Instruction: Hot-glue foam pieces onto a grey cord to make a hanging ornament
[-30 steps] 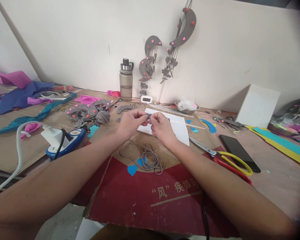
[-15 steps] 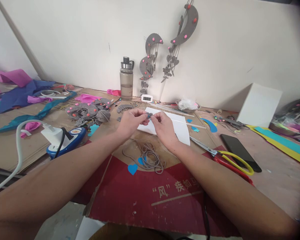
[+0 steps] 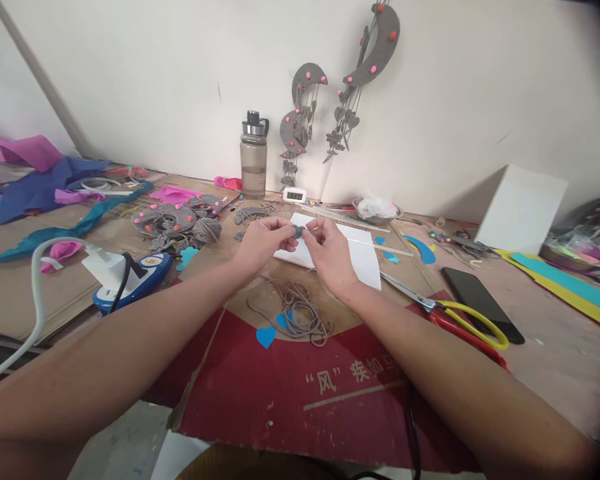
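At the centre of the frame, the left hand (image 3: 261, 241) and right hand (image 3: 330, 257) meet fingertip to fingertip, both pinched shut on a small grey piece (image 3: 298, 231). Its shape is too small and too covered by fingers to make out. It is held above a white sheet (image 3: 365, 257), whose near left part the hands hide. Below them lies a tangle of grey cord (image 3: 295, 313); scissors (image 3: 445, 310) lie to the right.
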`<state>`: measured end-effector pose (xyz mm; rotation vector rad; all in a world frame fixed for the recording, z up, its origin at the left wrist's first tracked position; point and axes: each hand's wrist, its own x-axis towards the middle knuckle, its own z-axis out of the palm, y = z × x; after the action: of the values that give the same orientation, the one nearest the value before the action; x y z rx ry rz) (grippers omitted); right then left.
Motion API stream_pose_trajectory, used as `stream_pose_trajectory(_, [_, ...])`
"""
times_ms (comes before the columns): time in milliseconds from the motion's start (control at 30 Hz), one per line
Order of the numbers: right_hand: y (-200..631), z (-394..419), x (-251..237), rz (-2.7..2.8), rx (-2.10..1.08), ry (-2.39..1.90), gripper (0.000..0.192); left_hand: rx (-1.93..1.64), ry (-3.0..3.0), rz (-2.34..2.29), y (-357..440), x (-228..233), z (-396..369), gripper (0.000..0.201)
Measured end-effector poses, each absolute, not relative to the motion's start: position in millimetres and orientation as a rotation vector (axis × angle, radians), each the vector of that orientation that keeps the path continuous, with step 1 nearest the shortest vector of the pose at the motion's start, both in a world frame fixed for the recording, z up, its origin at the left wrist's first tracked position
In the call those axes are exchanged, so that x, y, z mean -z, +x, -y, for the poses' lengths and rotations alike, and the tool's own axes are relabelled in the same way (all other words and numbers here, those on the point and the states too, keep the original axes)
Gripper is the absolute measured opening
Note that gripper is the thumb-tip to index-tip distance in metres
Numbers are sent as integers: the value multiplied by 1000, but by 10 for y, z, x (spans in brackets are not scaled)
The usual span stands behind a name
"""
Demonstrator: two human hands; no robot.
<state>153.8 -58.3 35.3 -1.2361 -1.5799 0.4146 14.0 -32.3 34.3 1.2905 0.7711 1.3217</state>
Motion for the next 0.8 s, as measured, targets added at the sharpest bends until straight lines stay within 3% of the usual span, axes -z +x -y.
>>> stream_pose_trajectory(400, [1577,527,-328,1573,-442,-1258,15,-1065,1113,-677,71,-409,297,9])
stream_pose_trajectory(800, [1572,546,-325,1569,-459,-1273,15,-1142,1297,-798,90,-404,310,12])
